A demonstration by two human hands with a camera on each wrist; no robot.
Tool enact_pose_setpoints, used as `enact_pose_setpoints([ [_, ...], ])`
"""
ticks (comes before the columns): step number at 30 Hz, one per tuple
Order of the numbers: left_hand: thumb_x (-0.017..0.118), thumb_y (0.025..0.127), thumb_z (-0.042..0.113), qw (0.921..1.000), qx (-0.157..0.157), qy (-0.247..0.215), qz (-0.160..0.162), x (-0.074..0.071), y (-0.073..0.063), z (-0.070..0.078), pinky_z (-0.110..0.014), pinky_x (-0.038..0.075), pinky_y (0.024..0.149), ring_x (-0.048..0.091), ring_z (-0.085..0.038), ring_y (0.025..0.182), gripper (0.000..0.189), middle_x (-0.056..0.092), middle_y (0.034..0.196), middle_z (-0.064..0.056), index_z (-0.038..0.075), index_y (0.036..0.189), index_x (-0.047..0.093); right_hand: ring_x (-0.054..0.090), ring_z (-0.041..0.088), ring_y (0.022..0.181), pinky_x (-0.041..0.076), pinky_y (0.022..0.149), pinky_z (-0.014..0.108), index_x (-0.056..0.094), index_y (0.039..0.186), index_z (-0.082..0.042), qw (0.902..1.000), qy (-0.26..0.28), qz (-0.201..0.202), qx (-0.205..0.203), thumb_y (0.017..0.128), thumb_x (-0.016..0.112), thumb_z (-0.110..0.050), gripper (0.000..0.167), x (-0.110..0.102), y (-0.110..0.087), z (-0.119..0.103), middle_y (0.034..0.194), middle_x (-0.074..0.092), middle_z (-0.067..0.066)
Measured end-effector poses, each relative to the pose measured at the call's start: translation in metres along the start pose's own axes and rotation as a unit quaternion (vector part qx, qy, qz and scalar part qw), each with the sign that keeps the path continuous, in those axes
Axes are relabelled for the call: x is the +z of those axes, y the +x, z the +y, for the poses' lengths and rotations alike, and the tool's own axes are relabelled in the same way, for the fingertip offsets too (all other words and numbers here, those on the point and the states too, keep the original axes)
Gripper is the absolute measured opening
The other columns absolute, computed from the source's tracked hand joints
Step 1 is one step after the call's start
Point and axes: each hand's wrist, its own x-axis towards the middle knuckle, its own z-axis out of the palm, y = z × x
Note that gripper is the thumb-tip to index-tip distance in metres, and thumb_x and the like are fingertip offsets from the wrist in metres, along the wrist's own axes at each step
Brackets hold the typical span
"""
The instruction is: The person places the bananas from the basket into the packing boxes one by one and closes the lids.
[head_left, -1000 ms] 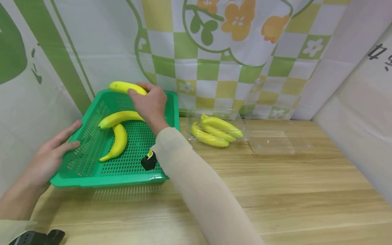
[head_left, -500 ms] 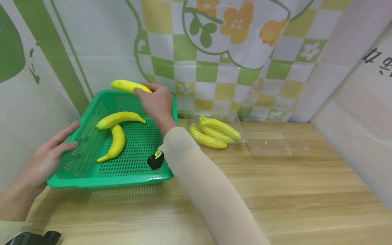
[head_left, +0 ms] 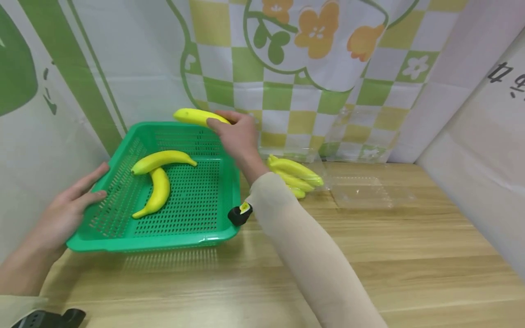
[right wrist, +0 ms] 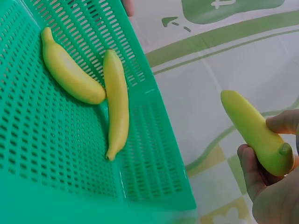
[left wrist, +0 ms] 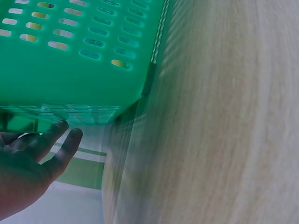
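Observation:
My right hand (head_left: 238, 136) grips a yellow banana (head_left: 194, 116) between thumb and fingers, above the back right rim of a green plastic basket (head_left: 153, 244). The right wrist view shows this held banana (right wrist: 252, 130) end-on towards the palm, beyond the basket's edge. Two more bananas lie inside the basket: one upper banana (head_left: 164, 159) crosses the end of a lower curved banana (head_left: 160, 193). At the basket's left side my left hand (head_left: 65, 212) rests with fairly straight fingers against the rim. In the left wrist view, its fingertips (left wrist: 74, 134) overlap the outer wall just under the rim.
Right of the basket, a clear plastic clamshell box (head_left: 324, 171) holds several bananas (head_left: 297, 171), partly hidden by my right forearm. Its transparent lid (head_left: 361, 191) lies opened to the right. A patterned cloth (head_left: 279, 95) hangs behind the wooden table (head_left: 369, 259).
My right hand has moved right with the banana, from over the basket's back part to its back right corner. Left hand, basket and the two bananas inside stay nearly in place.

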Motion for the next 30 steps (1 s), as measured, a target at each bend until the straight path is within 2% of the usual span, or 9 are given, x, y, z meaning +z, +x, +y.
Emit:
enact_pose_setpoints([
  [8,0.04,0.116,0.035,1.0,-0.003,-0.001,0.005,-0.003,-0.001,-0.004,-0.069,-0.025,0.122,-0.019,-0.024,0.164,0.059,0.009,0.167,0.039,0.036,0.17,0.016,0.075,0.015,0.103,0.06,0.085,0.025,0.08,0.125,-0.012,0.9997,0.016,0.016,0.009,0.095,0.081,-0.02,0.031,-0.018,-0.001,0.0,0.132,0.075,0.003],
  [15,0.039,0.117,0.037,0.9999,-0.013,0.002,0.002,-0.002,-0.003,0.001,-0.072,-0.025,0.12,-0.02,-0.029,0.163,0.059,0.005,0.168,0.036,0.037,0.17,0.014,0.074,0.015,0.103,0.062,0.096,0.037,0.08,0.124,-0.011,0.9991,0.035,0.026,0.0,0.095,0.081,-0.019,0.03,-0.036,-0.005,0.007,0.127,0.077,0.004],
  [22,0.039,0.117,0.035,0.9999,-0.01,0.006,0.005,0.001,-0.004,0.007,-0.072,-0.024,0.121,-0.019,-0.031,0.163,0.059,0.006,0.169,0.035,0.034,0.171,0.015,0.068,0.013,0.1,0.056,0.083,0.026,0.081,0.124,-0.013,0.9983,0.027,0.051,-0.007,0.094,0.082,-0.02,0.031,-0.061,-0.011,0.017,0.124,0.077,0.005],
  [30,0.039,0.117,0.034,0.9999,-0.009,0.005,0.009,0.003,-0.004,0.008,-0.07,-0.024,0.122,-0.019,-0.03,0.163,0.059,0.007,0.168,0.037,0.032,0.171,0.015,0.068,0.014,0.099,0.056,0.083,0.024,0.079,0.126,-0.011,0.9971,0.019,0.065,-0.034,0.095,0.08,-0.02,0.032,-0.084,-0.019,0.032,0.123,0.077,0.01],
])
